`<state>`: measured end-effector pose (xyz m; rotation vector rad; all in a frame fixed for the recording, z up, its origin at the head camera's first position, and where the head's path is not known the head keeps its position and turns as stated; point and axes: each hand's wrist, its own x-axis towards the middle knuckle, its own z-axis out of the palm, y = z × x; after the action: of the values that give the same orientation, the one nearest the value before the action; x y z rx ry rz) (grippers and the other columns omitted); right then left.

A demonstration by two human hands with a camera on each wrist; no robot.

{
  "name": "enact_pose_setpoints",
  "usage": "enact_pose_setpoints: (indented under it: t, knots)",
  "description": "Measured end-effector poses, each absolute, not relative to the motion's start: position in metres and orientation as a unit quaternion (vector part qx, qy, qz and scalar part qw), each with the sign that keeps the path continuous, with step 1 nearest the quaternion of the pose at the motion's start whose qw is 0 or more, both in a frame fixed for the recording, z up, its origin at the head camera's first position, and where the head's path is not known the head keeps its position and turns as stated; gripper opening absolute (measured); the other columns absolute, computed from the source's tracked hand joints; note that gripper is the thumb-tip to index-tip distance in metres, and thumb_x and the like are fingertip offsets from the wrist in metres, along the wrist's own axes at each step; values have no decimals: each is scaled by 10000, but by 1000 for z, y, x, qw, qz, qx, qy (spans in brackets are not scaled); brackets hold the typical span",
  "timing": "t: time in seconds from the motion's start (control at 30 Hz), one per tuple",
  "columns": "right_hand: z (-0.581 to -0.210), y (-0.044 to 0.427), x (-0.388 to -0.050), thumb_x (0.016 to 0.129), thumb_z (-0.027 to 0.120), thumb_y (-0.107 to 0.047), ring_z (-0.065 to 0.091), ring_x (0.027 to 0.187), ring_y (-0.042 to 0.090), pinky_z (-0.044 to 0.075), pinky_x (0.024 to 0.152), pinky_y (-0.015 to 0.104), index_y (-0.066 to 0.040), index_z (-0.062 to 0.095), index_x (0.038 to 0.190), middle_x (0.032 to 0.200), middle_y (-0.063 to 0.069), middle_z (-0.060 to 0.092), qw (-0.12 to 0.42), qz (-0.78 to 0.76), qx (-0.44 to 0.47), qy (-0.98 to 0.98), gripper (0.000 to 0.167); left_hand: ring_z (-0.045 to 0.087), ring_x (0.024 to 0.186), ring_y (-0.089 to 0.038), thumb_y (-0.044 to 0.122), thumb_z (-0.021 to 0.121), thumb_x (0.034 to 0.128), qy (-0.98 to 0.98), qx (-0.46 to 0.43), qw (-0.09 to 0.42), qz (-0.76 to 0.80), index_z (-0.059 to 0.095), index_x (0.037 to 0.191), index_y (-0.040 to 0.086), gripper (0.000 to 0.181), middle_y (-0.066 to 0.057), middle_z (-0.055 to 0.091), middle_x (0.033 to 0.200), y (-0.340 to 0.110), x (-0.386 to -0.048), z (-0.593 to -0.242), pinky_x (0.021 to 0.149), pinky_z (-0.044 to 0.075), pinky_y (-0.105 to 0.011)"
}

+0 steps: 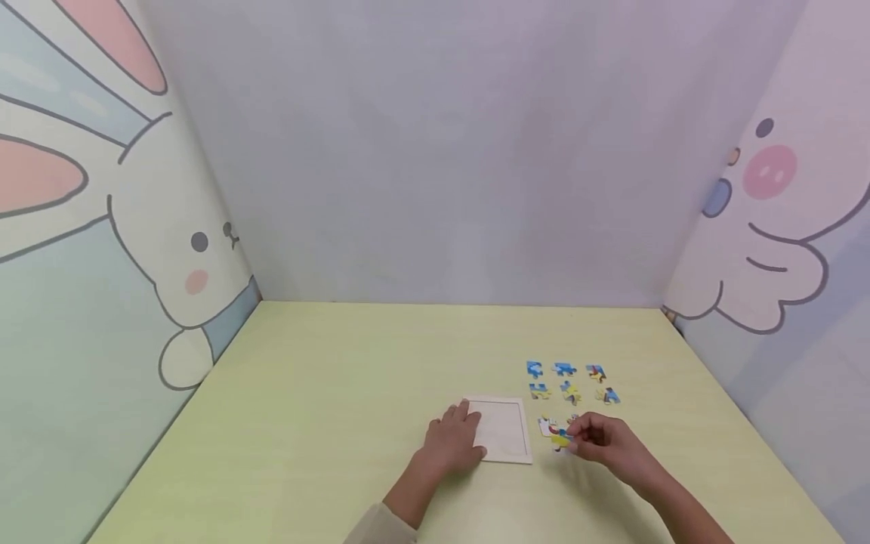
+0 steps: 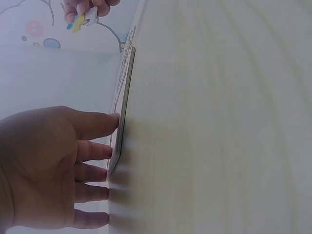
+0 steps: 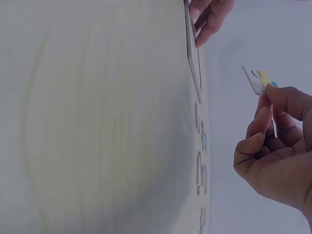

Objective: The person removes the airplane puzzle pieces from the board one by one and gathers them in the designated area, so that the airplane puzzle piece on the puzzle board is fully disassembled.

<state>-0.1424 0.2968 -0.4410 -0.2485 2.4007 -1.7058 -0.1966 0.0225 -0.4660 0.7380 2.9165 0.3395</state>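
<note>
My left hand (image 1: 451,442) rests on the left side of a square, pale wooden puzzle tray (image 1: 527,438). In the left wrist view its thumb and fingers (image 2: 92,158) reach out fairly straight, the thumb touching the tray's edge. To the right of the tray, my right hand (image 1: 615,451) pinches a jigsaw piece (image 1: 560,441) with white, yellow and blue on it. The right wrist view shows that piece (image 3: 258,82) between thumb and fingertips, raised off the table. Just behind it lies a mostly white piece (image 1: 544,428); another is partly hidden by the right hand.
Several more jigsaw pieces (image 1: 571,392) lie in two rows behind the right hand, blue, yellow and red. The light yellow tabletop (image 1: 306,423) is bounded by a pale back wall (image 1: 442,189) and side panels with cartoon animals.
</note>
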Motion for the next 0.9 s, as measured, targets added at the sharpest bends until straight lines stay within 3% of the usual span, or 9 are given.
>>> enact_pose_setpoints:
  t: [0.2,0.9]
  knots:
    - [-440,319,-139,885,623,-87,548,752,146,493,677,317,102,571,1055,947,115,610,90,-584,-59,804,259,385,1255,-298,339,627,852,962,245,54,111,537,1285,83,511,-130,413,1387,23,-199,-468,885,391,-490]
    - [-448,370,-137,889,628,-153,513,701,152,421,580,282,64,595,1087,855,33,625,26,-525,54,849,296,367,1274,-317,324,632,841,955,258,65,134,526,1305,73,538,-151,400,1401,17,-201,-472,908,374,-501]
